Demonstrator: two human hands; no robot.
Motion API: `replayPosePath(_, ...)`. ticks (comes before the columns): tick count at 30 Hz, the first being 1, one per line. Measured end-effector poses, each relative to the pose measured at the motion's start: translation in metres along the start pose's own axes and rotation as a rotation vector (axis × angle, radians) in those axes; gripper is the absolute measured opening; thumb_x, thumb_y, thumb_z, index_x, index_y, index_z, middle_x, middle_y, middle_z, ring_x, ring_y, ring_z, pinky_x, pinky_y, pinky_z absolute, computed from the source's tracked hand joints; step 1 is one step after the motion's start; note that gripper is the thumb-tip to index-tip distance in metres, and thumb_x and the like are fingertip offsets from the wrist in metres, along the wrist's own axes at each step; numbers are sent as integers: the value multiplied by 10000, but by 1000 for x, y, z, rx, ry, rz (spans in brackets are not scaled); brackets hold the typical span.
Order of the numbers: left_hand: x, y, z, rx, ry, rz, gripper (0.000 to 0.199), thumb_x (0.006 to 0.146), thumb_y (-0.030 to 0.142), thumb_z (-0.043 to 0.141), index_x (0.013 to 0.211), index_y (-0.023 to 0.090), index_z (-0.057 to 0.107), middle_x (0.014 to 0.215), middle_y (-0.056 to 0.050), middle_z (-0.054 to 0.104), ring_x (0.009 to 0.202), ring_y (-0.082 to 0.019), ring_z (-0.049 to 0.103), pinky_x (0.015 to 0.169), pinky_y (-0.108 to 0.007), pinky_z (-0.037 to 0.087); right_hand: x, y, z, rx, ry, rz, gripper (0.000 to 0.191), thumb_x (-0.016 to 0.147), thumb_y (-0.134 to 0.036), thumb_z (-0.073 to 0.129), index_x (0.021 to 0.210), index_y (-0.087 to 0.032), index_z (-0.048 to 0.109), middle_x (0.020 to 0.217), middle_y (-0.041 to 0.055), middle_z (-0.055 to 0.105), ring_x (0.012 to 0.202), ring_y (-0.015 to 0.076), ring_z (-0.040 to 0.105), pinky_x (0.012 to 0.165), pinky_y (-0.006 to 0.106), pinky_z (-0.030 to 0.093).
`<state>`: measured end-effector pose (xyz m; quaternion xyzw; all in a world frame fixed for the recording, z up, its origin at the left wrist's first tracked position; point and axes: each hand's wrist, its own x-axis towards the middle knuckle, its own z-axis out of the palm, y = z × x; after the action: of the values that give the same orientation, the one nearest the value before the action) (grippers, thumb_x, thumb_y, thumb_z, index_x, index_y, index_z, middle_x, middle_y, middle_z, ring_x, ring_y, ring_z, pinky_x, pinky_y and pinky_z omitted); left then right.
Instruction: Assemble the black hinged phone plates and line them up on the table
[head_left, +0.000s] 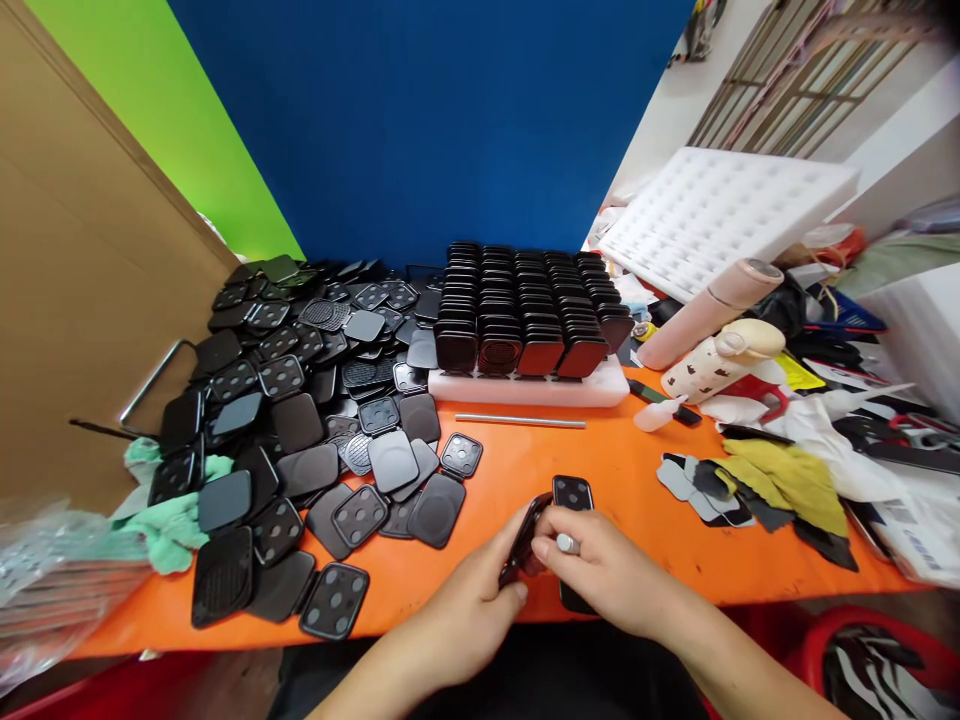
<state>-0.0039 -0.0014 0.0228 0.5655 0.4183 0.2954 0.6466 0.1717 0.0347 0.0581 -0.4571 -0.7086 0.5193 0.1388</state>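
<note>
Near the front edge of the orange table, my left hand (474, 608) is closed around a black square case piece (526, 532), tilted on its edge. My right hand (611, 572) has its fingers curled around a small stick-like tool, of which only the silver round end (568, 543) shows. Its fingertips are at the inner side of the case piece; the tool's tip is hidden. Just behind the right hand a black square plate with grey dots (573, 490) lies flat, partly covered. Under that hand another dark flat piece (576, 598) shows in part.
Loose black square pieces (307, 425) are heaped at left, by a mint cloth (169, 520). Stacked black pieces (517, 300) stand on a white foam block (525, 390), with a metal rod (520, 421) before it. At right lie a yellow-grey glove (784, 480) and a pink bottle (709, 315).
</note>
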Motion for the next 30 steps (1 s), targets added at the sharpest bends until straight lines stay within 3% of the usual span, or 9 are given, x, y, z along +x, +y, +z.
replayPosePath(7,1,-2,3,-92,-6,-10,741,721,35,477,1403,264,304,1411,-13,415,1319,-231,308,1112,-410,177,3,2,1,28,-24,32,231,897,-308,447,706,-185,495,731,-4,623,686,135,552,620,233,396)
replayPosePath(11,3,-2,7,-448,28,-149,701,646,61,532,1316,236,428,1205,-49,589,1085,-253,549,945,-418,413,1,3,2,60,6,43,243,890,-412,468,762,-211,418,640,-42,547,600,116,486,555,225,363)
replayPosePath(14,3,2,8,-717,84,-288,549,623,82,549,1158,201,534,999,-59,654,863,-228,642,774,-383,503,-1,2,1,110,17,-7,255,942,-435,330,836,-223,423,673,-37,526,643,126,493,615,244,394)
replayPosePath(17,4,2,7,-813,129,-287,438,630,78,561,1055,185,567,990,-72,651,927,-245,626,761,-383,517,-2,-1,2,51,64,-55,329,971,-382,234,820,-215,473,778,4,542,765,146,526,727,266,414)
replayPosePath(21,7,-6,9,-641,190,-205,528,648,73,535,1162,193,521,1117,-79,627,1087,-279,556,877,-443,478,2,-6,7,-214,121,-55,287,964,-314,294,819,-214,520,810,15,569,769,158,540,700,269,410)
replayPosePath(25,11,-17,15,-220,265,-10,610,700,46,476,1289,204,457,1317,-55,514,1299,-257,348,1095,-438,257,5,-15,13,-497,116,-16,269,953,-265,326,816,-205,549,780,21,598,736,173,564,667,278,402)
replayPosePath(27,10,-21,16,-44,285,44,608,758,51,437,1342,213,402,1382,-50,450,1337,-238,282,1125,-435,181,6,-19,15,-588,111,6,262,950,-247,330,826,-195,555,793,34,609,746,186,579,667,288,403)
replayPosePath(30,9,-24,15,87,294,50,631,800,62,413,1401,215,300,1438,-61,370,1349,-235,259,1126,-454,169,8,-22,17,-627,103,11,259,951,-236,327,840,-191,556,810,38,618,758,189,591,672,288,407)
